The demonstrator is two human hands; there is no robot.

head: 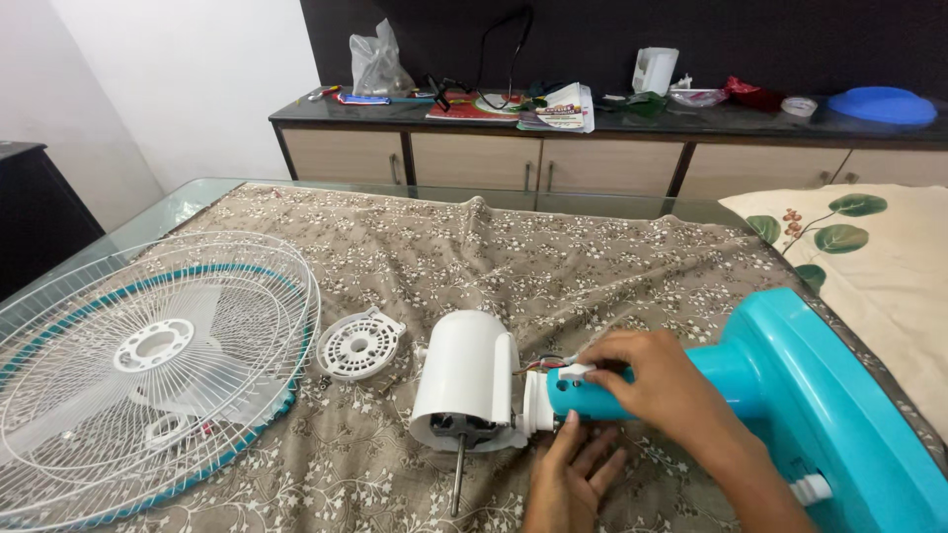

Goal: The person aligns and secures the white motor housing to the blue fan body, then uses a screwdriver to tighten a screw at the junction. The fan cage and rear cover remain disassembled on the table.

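Glass table [188, 197] under floral cloth [513, 257]

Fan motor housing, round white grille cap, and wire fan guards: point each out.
fan motor housing [466, 370], head view, top of the white shell.
round white grille cap [359, 344], head view, its slotted face.
wire fan guards [148, 345], head view, central hub ring.
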